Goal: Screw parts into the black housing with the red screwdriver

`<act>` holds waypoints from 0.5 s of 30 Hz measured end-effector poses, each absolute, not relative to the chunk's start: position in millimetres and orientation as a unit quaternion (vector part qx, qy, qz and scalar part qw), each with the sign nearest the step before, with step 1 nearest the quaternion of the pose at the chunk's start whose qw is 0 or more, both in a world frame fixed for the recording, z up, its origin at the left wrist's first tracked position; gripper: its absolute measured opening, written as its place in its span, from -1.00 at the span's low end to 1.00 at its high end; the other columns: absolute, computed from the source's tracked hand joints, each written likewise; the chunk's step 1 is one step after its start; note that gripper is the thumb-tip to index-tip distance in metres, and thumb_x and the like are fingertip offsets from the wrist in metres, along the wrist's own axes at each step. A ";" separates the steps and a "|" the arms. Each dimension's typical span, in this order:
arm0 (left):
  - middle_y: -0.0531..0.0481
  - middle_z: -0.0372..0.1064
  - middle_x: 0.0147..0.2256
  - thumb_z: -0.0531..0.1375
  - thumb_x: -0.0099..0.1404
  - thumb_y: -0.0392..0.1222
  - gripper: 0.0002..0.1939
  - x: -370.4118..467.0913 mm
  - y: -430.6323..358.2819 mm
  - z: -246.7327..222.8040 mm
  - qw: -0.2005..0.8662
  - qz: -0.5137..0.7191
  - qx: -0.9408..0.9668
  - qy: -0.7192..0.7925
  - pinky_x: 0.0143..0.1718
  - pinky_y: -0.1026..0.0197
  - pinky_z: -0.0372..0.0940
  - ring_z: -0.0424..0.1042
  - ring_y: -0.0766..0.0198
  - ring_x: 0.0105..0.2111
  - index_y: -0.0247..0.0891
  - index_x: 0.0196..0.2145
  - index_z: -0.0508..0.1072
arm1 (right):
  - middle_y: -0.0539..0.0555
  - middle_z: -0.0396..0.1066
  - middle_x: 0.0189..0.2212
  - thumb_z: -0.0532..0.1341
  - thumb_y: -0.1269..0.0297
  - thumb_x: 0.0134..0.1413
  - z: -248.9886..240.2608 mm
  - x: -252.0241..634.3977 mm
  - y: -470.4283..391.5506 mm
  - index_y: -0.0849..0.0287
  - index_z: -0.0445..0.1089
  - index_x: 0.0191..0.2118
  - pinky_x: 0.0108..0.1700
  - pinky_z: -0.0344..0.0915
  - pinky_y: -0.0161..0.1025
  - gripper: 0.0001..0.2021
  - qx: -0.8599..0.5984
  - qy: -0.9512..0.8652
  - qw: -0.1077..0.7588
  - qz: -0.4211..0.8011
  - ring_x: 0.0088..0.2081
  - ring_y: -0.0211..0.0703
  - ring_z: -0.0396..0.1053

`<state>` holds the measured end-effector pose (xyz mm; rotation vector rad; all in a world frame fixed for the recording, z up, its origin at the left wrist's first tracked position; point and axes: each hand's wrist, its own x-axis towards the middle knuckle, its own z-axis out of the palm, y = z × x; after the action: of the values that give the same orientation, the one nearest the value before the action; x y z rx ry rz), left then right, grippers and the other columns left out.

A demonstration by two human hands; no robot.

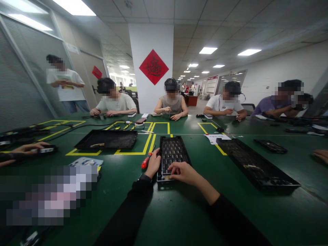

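1. Head view: the black case [165,183] lies flat on the green table [174,218], at 12 o'clock from the wearer.
2. It looks like stiff, rather smooth plastic, probably light to moderate in weight; the small parts inside may be delicate. Its long side walls, at 3 and 9 o'clock, seem the best hold.
3. Left hand [153,162]: at the case's 9 o'clock edge, fingers partly bent against it; whether they grip underneath, I cannot tell.
4. Right hand [181,172]: at 5 o'clock, thumb and forefinger nearly together over the near end; anything pinched cannot be made out.
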<state>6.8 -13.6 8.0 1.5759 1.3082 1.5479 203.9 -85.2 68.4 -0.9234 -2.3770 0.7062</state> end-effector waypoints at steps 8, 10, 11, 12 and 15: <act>-0.11 0.24 0.04 -0.02 0.05 -0.44 -0.44 6.6 -14.6 8.2 0.276 0.576 0.597 0.484 0.15 0.08 0.03 0.21 0.21 0.06 -0.28 0.05 0.23 | -0.04 0.46 -0.47 0.26 0.22 -0.07 67.7 203.9 -85.7 0.15 0.37 -0.19 -0.40 0.14 -0.38 -0.73 -0.338 -0.872 0.250 0.252 -0.50 -0.32 0.29; -0.11 0.24 0.04 -0.02 0.05 -0.45 -0.44 6.6 -14.6 8.5 0.279 0.575 0.595 0.488 0.15 0.07 0.03 0.21 0.21 0.06 -0.28 0.05 0.23 | -0.04 0.46 -0.47 0.26 0.22 -0.07 67.7 203.9 -85.8 0.15 0.37 -0.19 -0.41 0.14 -0.38 -0.73 -0.337 -0.872 0.250 0.253 -0.50 -0.32 0.29; -0.11 0.24 0.04 -0.02 0.05 -0.45 -0.44 6.6 -14.7 8.8 0.280 0.574 0.594 0.490 0.15 0.07 0.03 0.21 0.21 0.06 -0.27 0.05 0.24 | -0.03 0.46 -0.47 0.26 0.22 -0.07 67.9 203.9 -86.0 0.15 0.37 -0.19 -0.41 0.14 -0.39 -0.73 -0.336 -0.872 0.250 0.254 -0.50 -0.32 0.29; -0.11 0.24 0.04 -0.02 0.05 -0.45 -0.45 6.7 -14.8 9.1 0.281 0.574 0.593 0.490 0.15 0.07 0.02 0.21 0.21 0.06 -0.27 0.05 0.24 | -0.03 0.46 -0.47 0.26 0.21 -0.07 68.3 203.9 -86.2 0.15 0.37 -0.19 -0.41 0.14 -0.39 -0.73 -0.335 -0.872 0.250 0.255 -0.50 -0.32 0.29; -0.11 0.23 0.05 -0.02 0.05 -0.45 -0.44 6.7 -15.0 9.6 0.282 0.572 0.593 0.492 0.15 0.08 0.02 0.20 0.21 0.06 -0.27 0.05 0.24 | -0.03 0.46 -0.47 0.27 0.21 -0.07 69.6 203.9 -87.0 0.16 0.37 -0.19 -0.41 0.13 -0.38 -0.72 -0.338 -0.872 0.247 0.255 -0.50 -0.32 0.28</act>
<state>6.7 -15.0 9.6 1.5875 1.3192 1.5326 203.9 -87.0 69.6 -0.9208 -2.3768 0.6950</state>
